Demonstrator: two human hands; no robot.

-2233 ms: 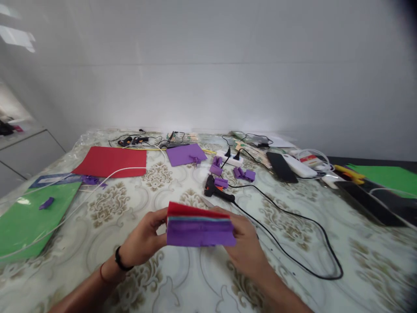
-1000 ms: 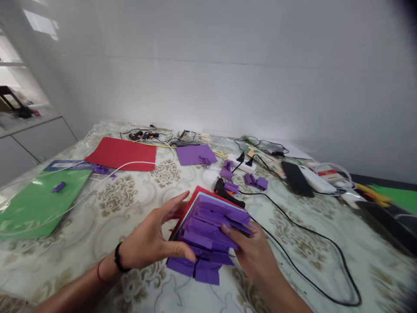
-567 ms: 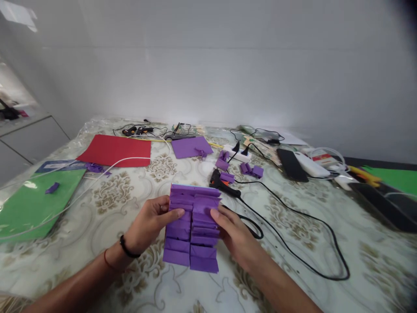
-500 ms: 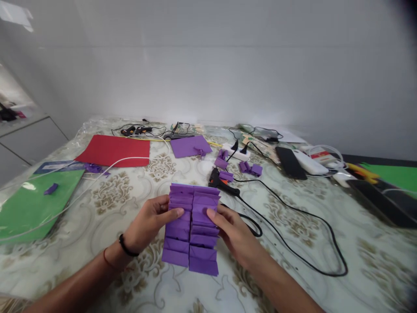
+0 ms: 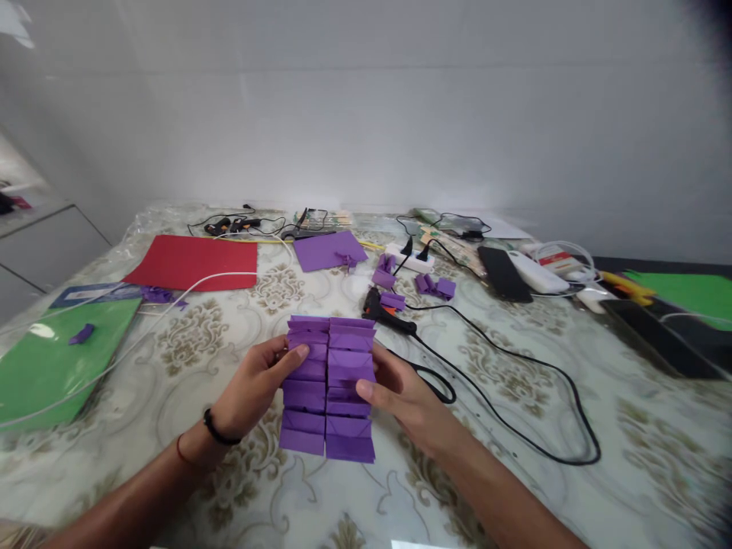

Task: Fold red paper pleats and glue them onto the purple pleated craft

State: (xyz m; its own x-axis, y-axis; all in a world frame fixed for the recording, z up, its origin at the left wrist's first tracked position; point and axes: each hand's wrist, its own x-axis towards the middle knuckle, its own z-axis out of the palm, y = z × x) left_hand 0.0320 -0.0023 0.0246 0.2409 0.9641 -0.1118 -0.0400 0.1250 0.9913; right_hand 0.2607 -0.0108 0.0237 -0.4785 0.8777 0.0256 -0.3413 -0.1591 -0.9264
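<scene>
Between my two hands is a purple folded-paper panel (image 5: 328,396), made of two side-by-side columns of creased flaps. My left hand (image 5: 260,381) grips its left edge, thumb on the front and fingers behind. On the opposite edge my right hand (image 5: 400,389) holds it the same way, its thumb lower down. The fingers behind the paper are hidden. Just beyond the panel lies a black glue gun (image 5: 389,314). Scissors with a black handle (image 5: 438,385) are partly covered by my right hand. Folded purple paper pieces (image 5: 435,287) lie past the glue gun.
A red sheet (image 5: 194,263) and a green sheet (image 5: 51,366) lie at left, crossed by a white cable. A purple sheet (image 5: 320,250) and a white power strip (image 5: 409,258) are further back. Black phones (image 5: 503,274) lie right. The glue gun's cord (image 5: 549,450) loops across the right side.
My right thumb has slid lower along the panel's right edge, and my left thumb now sits higher. The panel tilts slightly differently. The whole view has shifted a little.
</scene>
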